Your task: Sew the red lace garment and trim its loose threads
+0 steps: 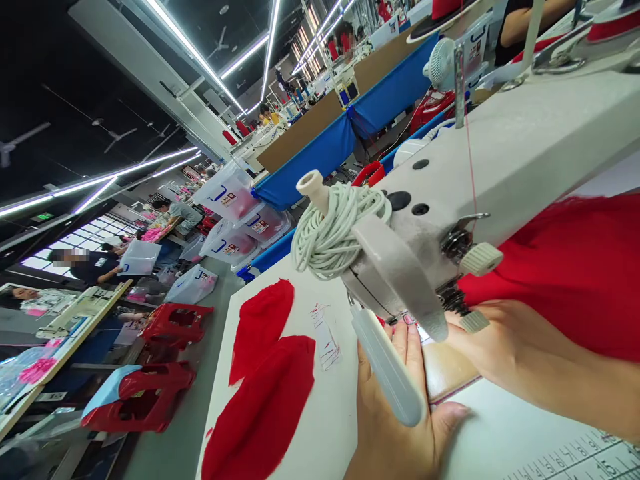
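Note:
A white sewing machine [500, 153] fills the middle and right, with a coil of white cord [333, 230] wound on its head. My left hand [395, 427] lies flat on the white table [340, 413], fingers stretched toward the needle area, partly behind a white lever [387, 370]. My right hand [505, 347] reaches in from the right under the machine head; its fingertips are hidden behind the machine's knobs. Red fabric [575, 273] is bunched under the machine arm, just above my right hand. A tan plate [447, 373] shows between my hands.
Two red fabric pieces [270, 380] and small printed scraps [325, 340] lie on the table's left part. A printed ruler [575, 460] runs along the near edge. Red stools [170, 323], plastic bins [230, 193] and other workers sit at tables beyond the aisle.

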The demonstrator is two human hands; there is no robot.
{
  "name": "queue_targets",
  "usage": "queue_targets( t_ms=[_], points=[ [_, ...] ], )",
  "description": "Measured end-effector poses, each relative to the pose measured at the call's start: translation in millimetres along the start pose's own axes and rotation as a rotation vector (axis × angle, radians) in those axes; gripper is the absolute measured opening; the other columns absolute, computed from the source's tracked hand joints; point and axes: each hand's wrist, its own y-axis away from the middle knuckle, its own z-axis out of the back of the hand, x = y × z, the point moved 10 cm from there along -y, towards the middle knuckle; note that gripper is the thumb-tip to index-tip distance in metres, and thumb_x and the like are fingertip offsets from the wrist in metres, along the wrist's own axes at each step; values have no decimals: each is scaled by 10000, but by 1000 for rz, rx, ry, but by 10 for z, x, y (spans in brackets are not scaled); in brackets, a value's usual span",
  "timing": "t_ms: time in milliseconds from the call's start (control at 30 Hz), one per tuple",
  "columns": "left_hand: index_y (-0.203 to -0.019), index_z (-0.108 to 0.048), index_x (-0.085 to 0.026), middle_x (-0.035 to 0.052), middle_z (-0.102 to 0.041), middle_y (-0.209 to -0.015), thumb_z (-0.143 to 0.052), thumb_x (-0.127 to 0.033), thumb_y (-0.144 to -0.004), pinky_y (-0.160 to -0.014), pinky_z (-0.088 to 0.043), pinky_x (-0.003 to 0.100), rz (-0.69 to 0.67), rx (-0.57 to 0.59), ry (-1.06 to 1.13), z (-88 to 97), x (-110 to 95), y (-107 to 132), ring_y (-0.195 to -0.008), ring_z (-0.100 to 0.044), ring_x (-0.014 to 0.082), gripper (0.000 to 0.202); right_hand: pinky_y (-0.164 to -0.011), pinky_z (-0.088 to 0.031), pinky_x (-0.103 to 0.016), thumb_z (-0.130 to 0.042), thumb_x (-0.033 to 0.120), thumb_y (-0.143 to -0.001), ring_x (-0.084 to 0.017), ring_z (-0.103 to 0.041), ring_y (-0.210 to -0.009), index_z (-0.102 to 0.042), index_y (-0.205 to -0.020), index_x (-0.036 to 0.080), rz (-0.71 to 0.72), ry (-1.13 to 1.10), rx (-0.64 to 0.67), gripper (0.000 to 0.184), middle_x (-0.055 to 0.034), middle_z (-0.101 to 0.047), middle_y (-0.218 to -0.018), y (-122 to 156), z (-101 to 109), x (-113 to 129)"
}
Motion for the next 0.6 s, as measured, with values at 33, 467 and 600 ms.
queue_targets(
  t_ms=[33,467,600],
  points=[
    [-1587,-149,-177,107,-291,-1616,-391,-687,-916,-1167,-361,583,-2,9,1,-5,0,-4,-1474,-296,362,878,-431,-299,-287,-594,210,-709,-167,-589,-475,-530,-703,256,2,-33,1,79,46,-641,-613,0,-11,0],
    [-1586,-139,-150,169,-334,-1593,-414,-660,-927,-1143,-365,618,-14,30,-5,-13,20,-46,-1461,-320,376,878,-464,-342,-315,-587,239,-737,-226,-657,-564,-552,-801,253,-26,-131,77,75,13,-700,-711,-45,-50,-1],
    [-1589,-90,-139,166,-274,-1614,-415,-628,-940,-1113,-413,622,-28,70,12,-55,21,-52,-1468,-296,384,875,-457,-366,-299,-617,249,-762,-200,-656,-565,-581,-802,249,-50,-87,102,54,31,-690,-694,19,-119,-56]
  ],
)
